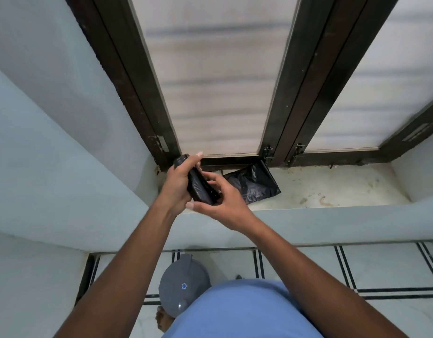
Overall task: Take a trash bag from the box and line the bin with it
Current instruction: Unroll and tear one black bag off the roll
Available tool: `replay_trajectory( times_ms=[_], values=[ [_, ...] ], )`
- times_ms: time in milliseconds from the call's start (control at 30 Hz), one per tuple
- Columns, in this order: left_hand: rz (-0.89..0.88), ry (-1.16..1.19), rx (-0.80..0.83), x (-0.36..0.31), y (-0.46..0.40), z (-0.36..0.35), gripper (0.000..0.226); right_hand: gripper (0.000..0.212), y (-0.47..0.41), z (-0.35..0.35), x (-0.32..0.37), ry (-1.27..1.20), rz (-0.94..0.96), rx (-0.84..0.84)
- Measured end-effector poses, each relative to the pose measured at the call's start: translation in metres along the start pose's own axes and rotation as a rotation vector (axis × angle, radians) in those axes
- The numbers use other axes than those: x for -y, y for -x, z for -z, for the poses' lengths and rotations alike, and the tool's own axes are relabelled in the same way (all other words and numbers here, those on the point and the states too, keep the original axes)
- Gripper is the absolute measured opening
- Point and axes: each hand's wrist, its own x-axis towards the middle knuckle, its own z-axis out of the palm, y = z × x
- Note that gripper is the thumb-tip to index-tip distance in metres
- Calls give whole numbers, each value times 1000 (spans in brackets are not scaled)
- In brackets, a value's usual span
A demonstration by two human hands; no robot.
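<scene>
Below, on the tiled floor, a grey lidded bin (183, 284) is seen; above the sill (332, 189), a black bag roll (198, 184) is gripped by the left hand (178, 181); its lower end is pinched by the right hand (222, 198); another black bag (256, 184) lies just behind.

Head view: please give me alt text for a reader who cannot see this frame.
Both hands hold a black roll of trash bags over a window ledge: the left hand wraps the roll, the right hand fingers its lower end. A loose black bag lies on the ledge against the window frame, and a grey lidded bin stands on the tiled floor below.
</scene>
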Motion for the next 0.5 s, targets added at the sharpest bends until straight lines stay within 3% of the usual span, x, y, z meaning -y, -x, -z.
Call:
replay_trajectory(
  times_ms=[100,200,267,333,400,500],
  values=[
    [-60,-32,-87,-8,2,9,31,60,1,-11,-6,48,104,-138],
    [-66,-281,-212,-4,9,21,70,53,0,-7,-7,48,37,-120],
    [-304,-619,-219,-3,23,42,94,58,1,6,-8,319,4,-40],
    [-602,-1161,45,-5,34,61,106,60,-1,17,-4,531,-37,105],
    [-567,-1599,308,-4,42,70,98,57,-4,21,1,547,-100,229],
    [-379,-1594,313,10,49,83,58,47,-20,14,-3,455,-141,286]
  ],
)
